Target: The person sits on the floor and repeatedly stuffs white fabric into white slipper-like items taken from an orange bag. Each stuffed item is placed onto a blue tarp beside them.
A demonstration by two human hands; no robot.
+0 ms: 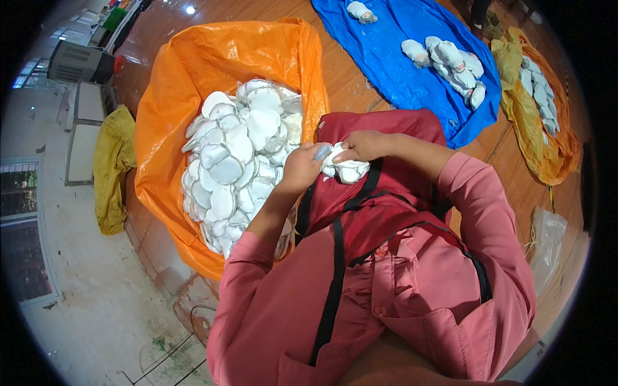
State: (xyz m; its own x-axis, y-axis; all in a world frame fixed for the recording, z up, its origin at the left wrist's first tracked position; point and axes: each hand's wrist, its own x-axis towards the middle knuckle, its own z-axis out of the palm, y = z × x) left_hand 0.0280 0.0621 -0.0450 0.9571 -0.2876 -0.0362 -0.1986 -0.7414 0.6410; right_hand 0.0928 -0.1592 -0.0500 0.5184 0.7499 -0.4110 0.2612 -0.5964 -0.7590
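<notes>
Over the dark red apron [380,212], the left hand [301,168] and right hand [364,145] both pinch a small bundle of white moulded cups [344,168]. Just beyond to the left, an orange sack [212,64] brims with more; farther off, bundles lie on a blue sheet [399,58].

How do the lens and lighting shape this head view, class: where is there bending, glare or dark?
Head view: fisheye bends the wooden floor's boards toward the rim; corners fall into black vignette; a bright lamp reflection glares at top; the orange bag is evenly lit; both hands, left hand and right hand, and the white piece they hold look sharp.
</notes>
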